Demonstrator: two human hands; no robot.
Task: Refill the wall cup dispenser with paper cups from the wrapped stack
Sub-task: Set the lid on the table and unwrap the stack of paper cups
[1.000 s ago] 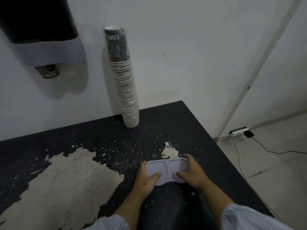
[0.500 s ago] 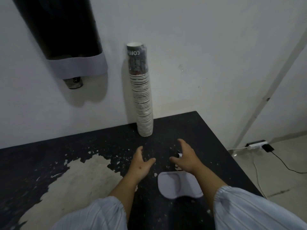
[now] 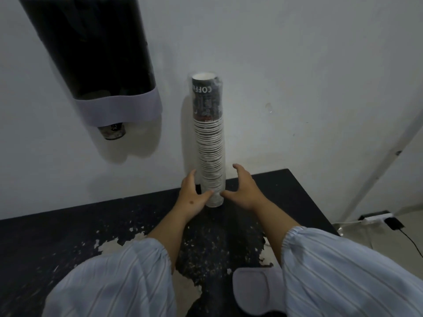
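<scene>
Up and to the left of the left hand [image 3: 191, 196], the dark wall cup dispenser [image 3: 96, 58] hangs on the wall; its top is cut off by the frame edge, and the cups inside are hard to make out apart from the one poking out of its pale lower collar. The left hand is spread wide, thumb reaching toward the base of the wrapped stack [image 3: 209, 143] and fingers raised beside its left side; whether it touches the wrap cannot be told. The stack stands upright on the black table [image 3: 286, 193], against the wall, directly between the two hands. The right hand [image 3: 243, 187] is likewise spread, fingers curved toward the stack's right side, thumb near its foot. Below the right forearm, a pale lid [image 3: 254, 291] lies on the table, partly hidden by the striped sleeve [image 3: 343, 271].
</scene>
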